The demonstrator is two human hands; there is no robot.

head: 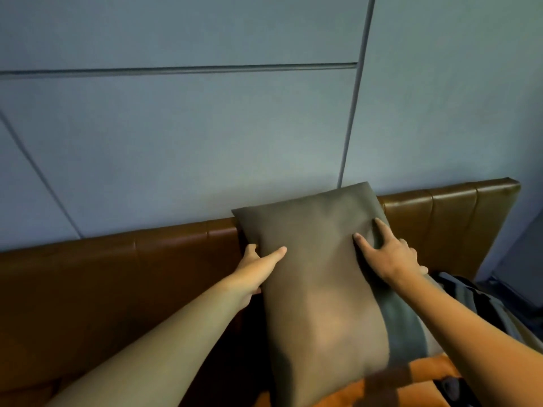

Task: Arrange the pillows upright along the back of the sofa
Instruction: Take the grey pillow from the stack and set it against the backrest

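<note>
Orange seat cushion (426, 368) below; left hand (258, 268) grips grey pillow (320, 289) edge, right hand (390, 254) flat on it, upright against sofa back (117, 259); striped pillow (482, 301) left

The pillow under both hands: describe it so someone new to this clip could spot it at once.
Start at the brown leather sofa back along the blue-grey wall. Leaning against it stands the plain taupe pillow, left hand on its edge, right hand flat on its face. Unlike the striped cushion beside it, it has no pattern.
</note>
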